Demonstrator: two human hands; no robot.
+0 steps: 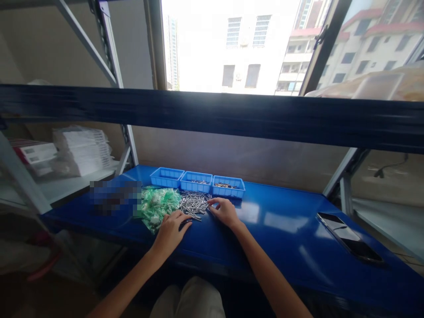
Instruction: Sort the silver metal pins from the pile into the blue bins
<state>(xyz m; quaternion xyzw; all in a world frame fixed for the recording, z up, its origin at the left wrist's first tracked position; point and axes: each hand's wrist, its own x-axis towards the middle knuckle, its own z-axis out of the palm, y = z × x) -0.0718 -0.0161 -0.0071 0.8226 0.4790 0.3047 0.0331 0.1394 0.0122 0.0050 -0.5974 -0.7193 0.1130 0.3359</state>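
A loose pile of thin silvery metal pins (pixel 194 203) lies on the blue shelf top between my two hands. My left hand (pixel 171 229) is at the near left side of the pile, its fingers stretched out and its thumb apart, with nothing visibly held. At the pile's right edge, my right hand (pixel 225 211) has its thumb and forefinger slightly apart, its fingertips against the outermost pins. Green plastic bags (pixel 159 204) with pale contents lie just left of the pins, partly behind my left hand.
Behind the pile stand three blue trays in a row: the left tray (pixel 165 182) looks bare inside, the middle tray (pixel 195 187) and right tray (pixel 228 191) hold small metal pieces. A phone (pixel 349 237) lies at right. A dark blue beam (pixel 212 112) crosses above.
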